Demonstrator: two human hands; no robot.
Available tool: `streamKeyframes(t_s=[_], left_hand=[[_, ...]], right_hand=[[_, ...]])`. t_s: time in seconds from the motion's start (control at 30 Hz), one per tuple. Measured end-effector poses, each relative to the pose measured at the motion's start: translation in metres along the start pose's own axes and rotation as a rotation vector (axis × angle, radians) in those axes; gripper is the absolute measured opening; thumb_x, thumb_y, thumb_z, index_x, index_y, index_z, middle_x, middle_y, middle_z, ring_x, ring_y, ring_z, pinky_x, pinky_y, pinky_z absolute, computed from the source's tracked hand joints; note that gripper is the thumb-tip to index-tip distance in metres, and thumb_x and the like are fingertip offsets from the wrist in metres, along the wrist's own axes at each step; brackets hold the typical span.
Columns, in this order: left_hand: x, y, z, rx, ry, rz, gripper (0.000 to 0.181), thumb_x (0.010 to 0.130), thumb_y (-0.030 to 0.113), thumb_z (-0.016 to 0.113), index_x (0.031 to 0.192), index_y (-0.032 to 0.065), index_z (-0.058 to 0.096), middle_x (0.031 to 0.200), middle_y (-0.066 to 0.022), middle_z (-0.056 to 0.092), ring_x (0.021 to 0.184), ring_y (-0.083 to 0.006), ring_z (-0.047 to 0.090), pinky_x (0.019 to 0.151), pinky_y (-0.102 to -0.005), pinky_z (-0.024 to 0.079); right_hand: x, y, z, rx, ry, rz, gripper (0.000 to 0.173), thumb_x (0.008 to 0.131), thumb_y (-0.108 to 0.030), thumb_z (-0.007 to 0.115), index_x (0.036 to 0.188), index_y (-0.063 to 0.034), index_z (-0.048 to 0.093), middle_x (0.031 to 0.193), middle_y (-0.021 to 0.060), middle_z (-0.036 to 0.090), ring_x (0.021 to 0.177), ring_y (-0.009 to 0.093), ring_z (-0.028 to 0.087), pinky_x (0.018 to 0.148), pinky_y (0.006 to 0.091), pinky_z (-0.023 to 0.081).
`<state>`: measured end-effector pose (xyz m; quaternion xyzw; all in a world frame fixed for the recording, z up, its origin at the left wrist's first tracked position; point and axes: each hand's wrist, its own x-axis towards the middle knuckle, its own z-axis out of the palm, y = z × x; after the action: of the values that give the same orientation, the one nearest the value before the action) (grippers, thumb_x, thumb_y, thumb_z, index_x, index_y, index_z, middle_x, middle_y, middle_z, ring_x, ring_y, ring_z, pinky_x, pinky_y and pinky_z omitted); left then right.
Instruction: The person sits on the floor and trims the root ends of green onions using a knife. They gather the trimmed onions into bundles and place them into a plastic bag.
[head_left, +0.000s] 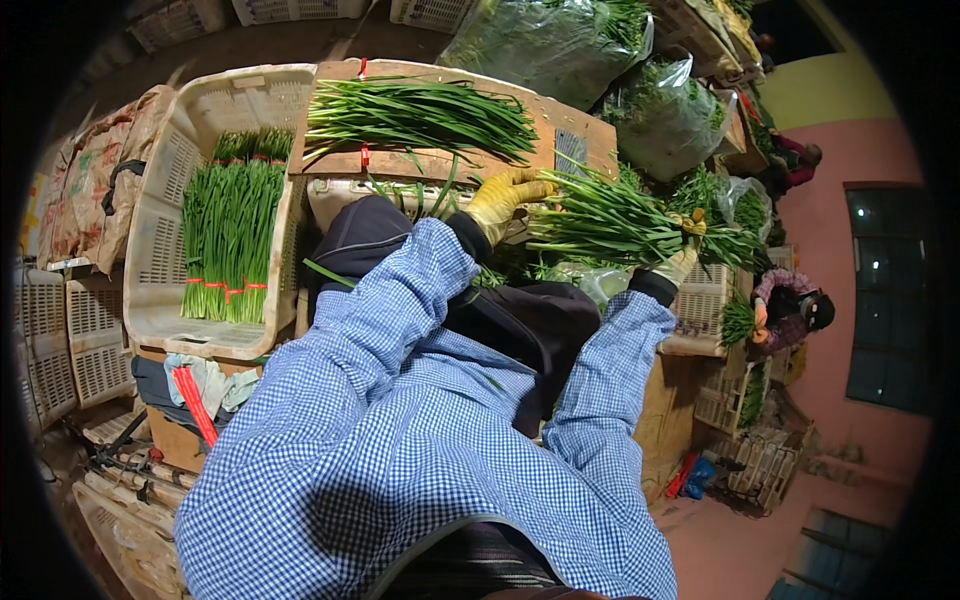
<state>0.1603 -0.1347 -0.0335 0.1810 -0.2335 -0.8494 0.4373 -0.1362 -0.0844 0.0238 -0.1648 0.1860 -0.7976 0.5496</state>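
Observation:
My right hand (681, 255), in a yellowed glove, grips a loose bunch of garlic chives (615, 214) near its leafy end. The pale stem ends point left, towards my left hand (510, 199). That hand wears a yellow glove, and its fingers reach out beside the stem ends with nothing visible in them; whether the fingertips touch the stems I cannot tell. Another pile of chives (420, 116) lies across a wooden board (450, 161) in front of me. Two red ties (365, 155) show at the board's edges, partly under that pile.
Left of the board stands a white plastic crate (154, 247) with red-banded chive bundles (232, 240). Clear bags of greens (555, 45) rise behind the board. Red strips (193, 401) lie by my left side. Another person (795, 307) holds greens at the right.

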Motion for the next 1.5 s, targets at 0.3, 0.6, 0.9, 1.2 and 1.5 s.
streamKeyframes(t_s=[0.3,0.6,0.9,1.2,1.5], left_hand=[[0.004,-0.005,0.01,0.134,0.123,-0.032,0.02,0.082,0.01,0.067,0.098,-0.0006,0.062,0.086,-0.0095,0.066,0.073,-0.0173,0.062,0.063,-0.03,0.052],[0.015,-0.01,-0.004,0.616,0.167,0.192,0.023,0.085,0.017,0.065,0.097,-0.0026,0.063,0.086,-0.0123,0.066,0.077,-0.0173,0.06,0.07,-0.0312,0.048],[0.018,0.008,-0.055,1.026,0.487,0.327,0.022,0.086,0.024,0.059,0.085,0.0015,0.06,0.075,-0.0144,0.064,0.07,-0.026,0.061,0.067,-0.0359,0.048],[-0.018,0.016,0.056,1.377,-0.036,0.791,0.048,0.075,0.031,0.074,0.114,0.0056,0.06,0.11,-0.0151,0.058,0.105,-0.0322,0.053,0.091,-0.0404,0.041],[0.011,-0.002,0.062,0.577,-0.019,0.132,0.014,0.081,0.011,0.067,0.09,0.0002,0.068,0.09,-0.0086,0.068,0.084,-0.0159,0.061,0.078,-0.029,0.047]], right_hand=[[-0.005,0.012,0.004,-0.097,0.024,-0.118,0.024,0.09,-0.03,0.06,0.097,-0.0079,0.063,0.079,0.0078,0.062,0.073,0.021,0.057,0.077,0.0412,0.05],[0.007,0.01,-0.013,0.045,0.039,-0.036,0.024,0.091,-0.027,0.058,0.107,-0.0092,0.062,0.078,0.0043,0.061,0.074,0.022,0.057,0.081,0.0497,0.049],[-0.011,0.014,0.031,-0.007,0.155,-0.08,0.024,0.092,-0.032,0.056,0.1,-0.0112,0.063,0.077,0.0032,0.06,0.07,0.02,0.057,0.076,0.0462,0.05],[-0.013,0.042,0.05,-0.107,0.175,-0.116,0.022,0.09,-0.024,0.06,0.103,-0.0068,0.06,0.076,0.0029,0.06,0.069,0.019,0.056,0.069,0.0371,0.051],[-0.014,0.051,0.038,-0.284,0.289,-0.144,0.02,0.091,-0.023,0.059,0.105,-0.0086,0.06,0.078,0.0012,0.058,0.071,0.017,0.055,0.072,0.0331,0.052]])
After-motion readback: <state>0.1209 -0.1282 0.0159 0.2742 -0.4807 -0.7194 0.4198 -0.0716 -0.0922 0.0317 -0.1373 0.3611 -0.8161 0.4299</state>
